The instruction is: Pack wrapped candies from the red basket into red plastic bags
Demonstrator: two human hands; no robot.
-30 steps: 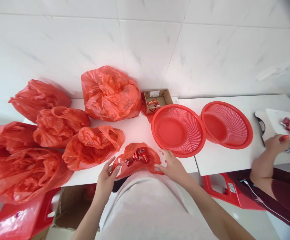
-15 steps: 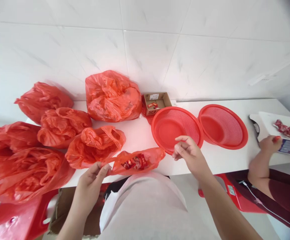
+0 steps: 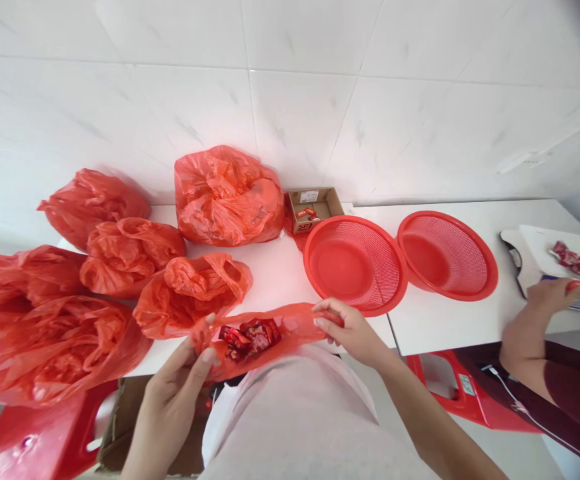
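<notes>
A small red plastic bag [image 3: 290, 325] with several red-wrapped candies [image 3: 249, 336] inside hangs stretched between my hands at the table's front edge. My left hand [image 3: 180, 380] pinches the bag's left handle. My right hand [image 3: 346, 329] grips its right handle, fingers closed. Just beyond my right hand sits a red mesh basket [image 3: 354, 264], with a second red mesh basket [image 3: 447, 255] to its right.
Several stuffed red plastic bags [image 3: 190, 293] crowd the left half of the white table [image 3: 435, 320]. A small cardboard box [image 3: 313, 208] stands against the tiled wall. At the right, another person's hand [image 3: 550, 297] rests by a white scale [image 3: 555, 257] holding candies. Red stools stand below.
My right hand has come back from near the basket and taken hold of the bag's right handle. The bag is now lifted and stretched between both hands.
</notes>
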